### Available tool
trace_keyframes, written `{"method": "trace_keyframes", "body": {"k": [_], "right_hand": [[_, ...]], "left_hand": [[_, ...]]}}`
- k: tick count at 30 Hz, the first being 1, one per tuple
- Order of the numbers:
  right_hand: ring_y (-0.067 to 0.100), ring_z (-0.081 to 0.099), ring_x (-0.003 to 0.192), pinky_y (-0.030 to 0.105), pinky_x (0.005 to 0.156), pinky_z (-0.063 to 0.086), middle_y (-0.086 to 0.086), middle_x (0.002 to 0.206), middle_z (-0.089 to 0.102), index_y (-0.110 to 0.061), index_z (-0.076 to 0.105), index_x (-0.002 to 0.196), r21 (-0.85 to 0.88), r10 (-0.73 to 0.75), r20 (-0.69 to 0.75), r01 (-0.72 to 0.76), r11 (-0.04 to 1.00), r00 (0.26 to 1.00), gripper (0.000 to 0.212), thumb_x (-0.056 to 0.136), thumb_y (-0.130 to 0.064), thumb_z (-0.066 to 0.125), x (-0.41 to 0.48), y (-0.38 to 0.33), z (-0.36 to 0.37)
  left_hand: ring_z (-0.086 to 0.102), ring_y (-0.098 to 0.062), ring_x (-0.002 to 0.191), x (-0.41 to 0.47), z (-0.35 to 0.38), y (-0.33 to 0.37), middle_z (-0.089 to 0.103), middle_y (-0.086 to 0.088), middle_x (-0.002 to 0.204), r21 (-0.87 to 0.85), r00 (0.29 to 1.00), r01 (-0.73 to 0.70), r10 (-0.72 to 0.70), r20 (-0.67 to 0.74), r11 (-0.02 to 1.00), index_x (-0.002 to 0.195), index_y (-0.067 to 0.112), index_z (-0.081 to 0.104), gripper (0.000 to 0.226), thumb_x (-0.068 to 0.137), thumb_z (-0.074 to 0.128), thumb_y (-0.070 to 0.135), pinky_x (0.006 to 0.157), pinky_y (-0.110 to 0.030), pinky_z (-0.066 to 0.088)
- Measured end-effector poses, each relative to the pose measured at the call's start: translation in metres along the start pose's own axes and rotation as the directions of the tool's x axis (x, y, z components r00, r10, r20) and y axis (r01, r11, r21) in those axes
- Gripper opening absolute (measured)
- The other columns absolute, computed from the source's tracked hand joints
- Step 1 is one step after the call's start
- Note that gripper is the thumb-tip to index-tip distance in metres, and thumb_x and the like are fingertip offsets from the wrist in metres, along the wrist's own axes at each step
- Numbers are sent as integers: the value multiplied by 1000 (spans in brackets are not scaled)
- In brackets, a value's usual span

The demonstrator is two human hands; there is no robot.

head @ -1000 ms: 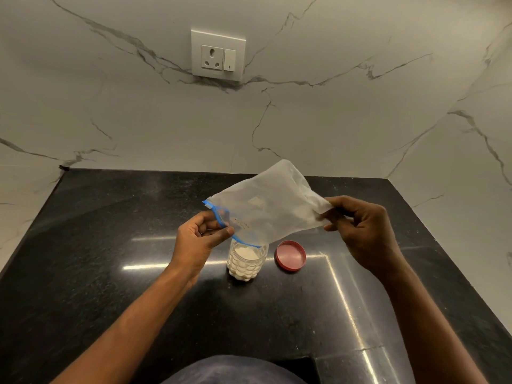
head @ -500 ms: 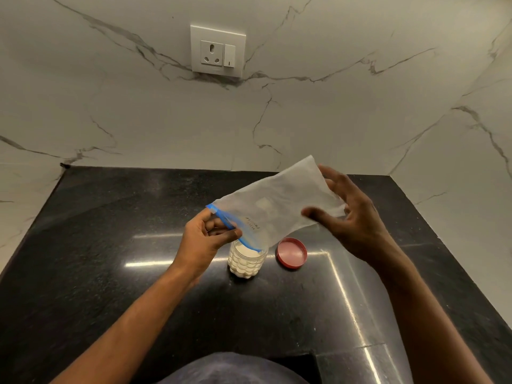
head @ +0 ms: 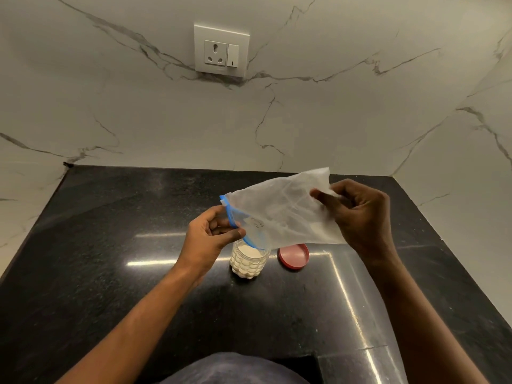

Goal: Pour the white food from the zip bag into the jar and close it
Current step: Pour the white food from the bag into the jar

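Observation:
A clear zip bag (head: 282, 209) with a blue zip strip is held tilted above the counter, its blue mouth pointing down over the jar. My left hand (head: 210, 236) pinches the blue mouth edge. My right hand (head: 360, 214) grips the raised bottom end of the bag. The bag looks nearly flat and see-through. Below the mouth stands a small clear bumpy jar (head: 249, 263), uncapped and filled with white food. Its red lid (head: 293, 256) lies flat on the counter just right of the jar.
The black polished stone counter (head: 110, 273) meets a white marble wall at the back and on the right. A wall socket with a switch (head: 221, 51) sits high on the back wall. A dark grey garment shows at the bottom edge.
My right hand let go of the bag's end half a second ago with its fingers spread, and has now closed on it again. The bag's raised end has shifted right; the left hand stayed put.

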State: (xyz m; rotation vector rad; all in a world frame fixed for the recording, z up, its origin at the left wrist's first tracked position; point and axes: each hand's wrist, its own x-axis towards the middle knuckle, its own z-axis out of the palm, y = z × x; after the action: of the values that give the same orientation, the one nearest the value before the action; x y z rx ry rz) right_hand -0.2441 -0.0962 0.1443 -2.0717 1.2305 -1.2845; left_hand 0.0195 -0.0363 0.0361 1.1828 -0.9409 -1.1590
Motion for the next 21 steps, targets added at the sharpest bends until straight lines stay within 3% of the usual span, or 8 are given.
{"method": "trace_keyframes", "body": {"k": [3,7,10,12,14,17,19,21], "right_hand": [[4,67,61,22,55,52,-17,71,70,-30,71,84,-30,-53,110,57,998,992,13,89,-21,80,-5,-4,3],[19,72,65,45,55,61,-4,76,75,-21,77,88,-6,1,-40,-1,1000,999,23,85,-43,80,-1,-5,-3],[12,74,93,35,75,65,-9,104,76,-33,70,118,10,68,177,-71,997,982,40,83,-45,83,2,2,-9],[8,69,105,23,83,60,-14,116,70,-42,59,128,-93,142,339,-117,989,930,57,80,-34,88,2,10,-12],[7,71,93,18,72,57,-15,100,72,-43,65,111,-141,127,310,-87,986,942,39,85,-22,85,0,17,-14],[12,72,73,22,61,56,-9,84,75,-26,74,94,-73,58,129,-49,996,990,10,89,-24,83,-1,14,-12],[12,72,69,30,60,60,-5,79,75,-18,75,91,-71,28,157,-17,997,987,8,91,-25,79,-2,12,-8],[9,73,73,28,65,61,-4,84,76,-14,77,96,-96,16,183,2,995,983,7,94,-21,75,-5,12,-5]], "left_hand": [[80,-15,102,1,2,0,83,1,107,-12,1000,2,-2,-3,1000,121,18,69,48,82,81,-7,79,-20,62],[79,-14,103,1,0,0,82,1,110,-30,1000,10,-10,5,1000,121,20,69,48,83,81,-5,80,-20,62],[79,-16,104,2,-2,-1,82,-4,109,-34,1000,16,-16,-4,999,124,16,68,47,83,82,-2,83,-23,64],[79,-18,105,3,-4,-3,82,-6,110,-33,1000,28,-28,-10,999,127,13,68,48,84,81,-3,85,-25,64],[79,-19,105,2,-4,-6,82,-7,109,-35,999,40,-40,-12,999,127,12,69,47,84,81,-4,85,-26,64],[80,-17,102,2,-3,-8,83,-3,108,-41,999,51,-51,-5,998,122,15,71,44,84,82,-4,81,-23,64],[80,-15,101,3,-4,-9,83,-2,107,-48,998,58,-59,-21,997,119,17,71,42,84,81,-4,82,-23,64],[80,-15,101,4,-6,-9,83,-2,106,-54,998,52,-54,-33,997,118,17,72,40,84,81,-3,81,-22,64]]}}
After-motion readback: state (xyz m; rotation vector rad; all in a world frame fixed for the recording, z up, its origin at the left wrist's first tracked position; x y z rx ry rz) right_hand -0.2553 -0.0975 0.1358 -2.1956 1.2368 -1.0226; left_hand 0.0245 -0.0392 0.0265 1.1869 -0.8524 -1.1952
